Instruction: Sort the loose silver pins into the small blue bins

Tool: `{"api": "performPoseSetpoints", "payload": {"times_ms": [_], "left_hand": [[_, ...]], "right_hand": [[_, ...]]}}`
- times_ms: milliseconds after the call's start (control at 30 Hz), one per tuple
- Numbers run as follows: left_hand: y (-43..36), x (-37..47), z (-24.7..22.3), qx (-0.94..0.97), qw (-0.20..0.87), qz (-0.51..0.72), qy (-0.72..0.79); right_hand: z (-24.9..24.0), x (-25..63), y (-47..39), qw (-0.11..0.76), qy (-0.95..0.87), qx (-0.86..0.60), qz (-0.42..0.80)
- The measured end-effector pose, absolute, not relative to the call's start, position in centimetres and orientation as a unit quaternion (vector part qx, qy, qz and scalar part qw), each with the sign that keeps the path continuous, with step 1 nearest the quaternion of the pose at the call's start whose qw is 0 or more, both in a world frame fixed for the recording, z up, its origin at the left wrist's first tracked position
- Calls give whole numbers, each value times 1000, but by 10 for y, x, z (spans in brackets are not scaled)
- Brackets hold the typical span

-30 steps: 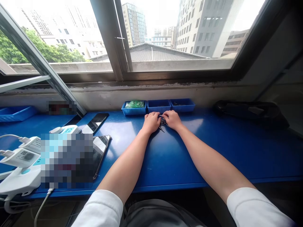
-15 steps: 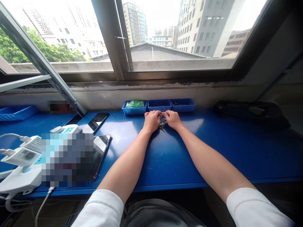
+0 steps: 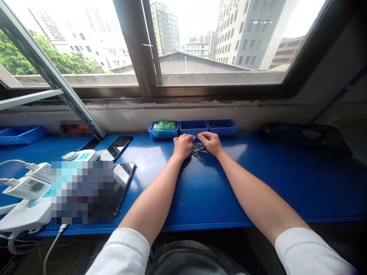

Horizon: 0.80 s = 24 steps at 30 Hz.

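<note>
My left hand [image 3: 182, 147] and my right hand [image 3: 212, 143] meet over the blue table, their fingers closed in pinches. A small, thin dark piece [image 3: 196, 137] spans the short gap between the fingertips, gripped at both ends; its kind is too small to make out. Under and between the hands lies a loose pile of slim black, pointed pieces [image 3: 195, 153], some with shiny parts. My left hand covers part of this pile.
Three blue bins stand behind my hands: a left bin [image 3: 163, 134] with green-and-clear packets, a middle bin [image 3: 194, 123], and a right bin [image 3: 226, 131] with small dark parts. Leftward are a phone [image 3: 122, 144], a tablet-like device [image 3: 126, 187] and a power strip [image 3: 24, 214]. A black bag-like object [image 3: 304, 139] lies right.
My right hand has shifted slightly right, away from the left, widening the gap between the fingertips. More of the thin piece and the pile now shows.
</note>
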<state>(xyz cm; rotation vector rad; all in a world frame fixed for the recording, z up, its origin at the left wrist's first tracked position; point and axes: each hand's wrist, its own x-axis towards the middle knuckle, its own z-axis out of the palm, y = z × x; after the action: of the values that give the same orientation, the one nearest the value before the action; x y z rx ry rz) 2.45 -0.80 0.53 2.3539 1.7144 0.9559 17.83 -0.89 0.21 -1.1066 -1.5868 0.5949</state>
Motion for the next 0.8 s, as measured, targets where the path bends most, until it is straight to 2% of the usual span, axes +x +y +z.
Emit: {"api": "performPoseSetpoints", "payload": {"times_ms": [167, 300, 433, 700, 800], "left_hand": [[-9, 26, 6, 758, 31, 307, 574], [-8, 26, 6, 722, 10, 315, 616], [-7, 24, 6, 703, 2, 296, 647], [-5, 24, 3, 708, 2, 268, 654], [-4, 25, 1, 711, 10, 259, 654]], "right_hand": [[3, 177, -11, 527, -661, -481, 234], [5, 179, -9, 517, -644, -549, 127], [6, 184, -5, 466, -625, -625, 40], [-3, 192, 3, 355, -623, -694, 63], [-3, 190, 2, 356, -635, -685, 36]]}}
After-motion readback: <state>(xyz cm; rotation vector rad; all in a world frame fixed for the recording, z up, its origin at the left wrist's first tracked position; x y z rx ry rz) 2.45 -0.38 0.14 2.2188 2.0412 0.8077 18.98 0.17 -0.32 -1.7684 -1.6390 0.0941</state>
